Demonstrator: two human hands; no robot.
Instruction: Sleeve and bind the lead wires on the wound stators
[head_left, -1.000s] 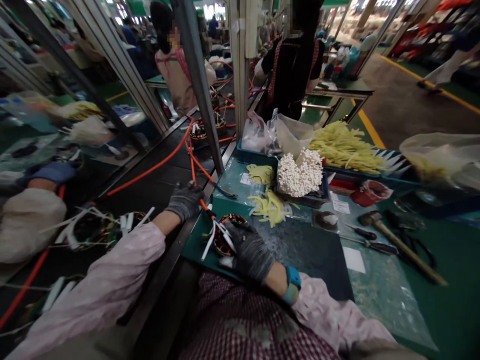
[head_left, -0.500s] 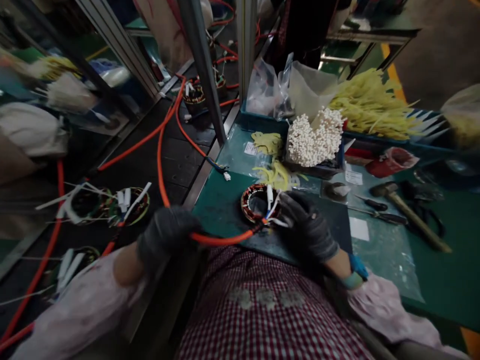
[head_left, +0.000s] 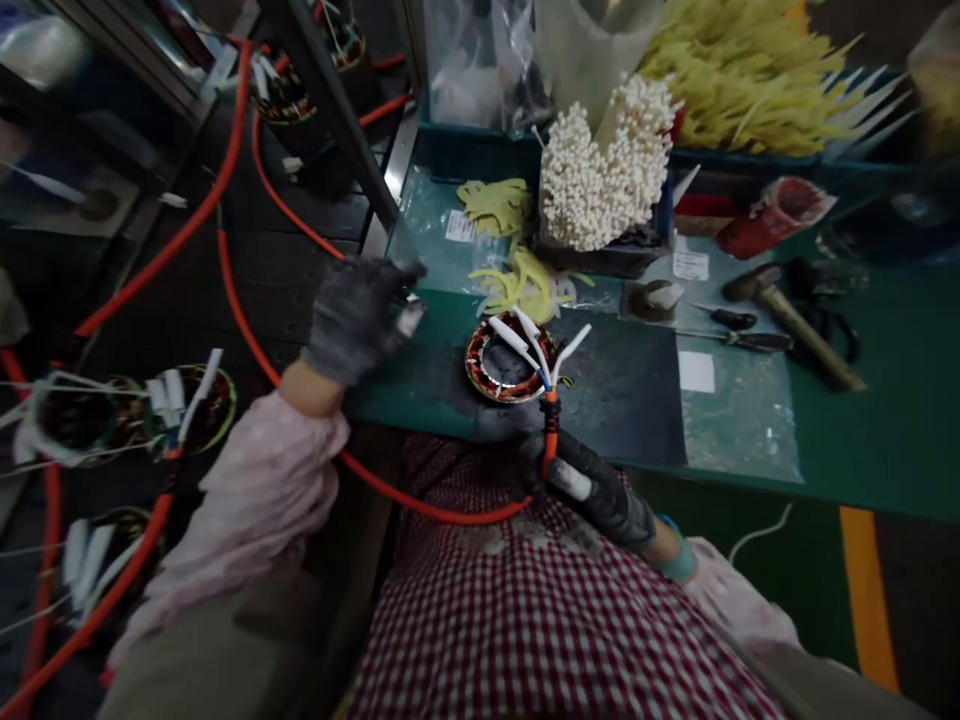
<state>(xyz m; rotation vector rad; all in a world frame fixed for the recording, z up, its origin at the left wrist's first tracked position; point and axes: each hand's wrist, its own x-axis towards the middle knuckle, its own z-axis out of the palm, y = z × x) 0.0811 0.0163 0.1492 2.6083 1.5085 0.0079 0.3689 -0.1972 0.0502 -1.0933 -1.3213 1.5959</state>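
A wound motor stator (head_left: 510, 358) with copper-coloured windings lies on the dark green mat (head_left: 615, 420), its white-sleeved leads rising from it. My right hand (head_left: 600, 495), in a dark grey glove, grips the orange cable (head_left: 551, 425) just below the spot where those leads join it. A white piece shows in that glove's grip. The cable loops down past my lap and away to the left. My left hand (head_left: 360, 320), also gloved, hovers with spread fingers at the far left of the mat, nearest the stator. A small white bit shows at one fingertip.
A tray behind the mat holds a bundle of white sleeves (head_left: 604, 165) and yellow strips (head_left: 750, 75). A hammer (head_left: 787, 325) and a screwdriver (head_left: 724, 318) lie to the right. Several more wired stators (head_left: 187, 410) rest on the dark bench to the left.
My left hand has let go of the orange cable and moved to the far edge of the mat. My right hand now grips the cable. The view has tilted further down.
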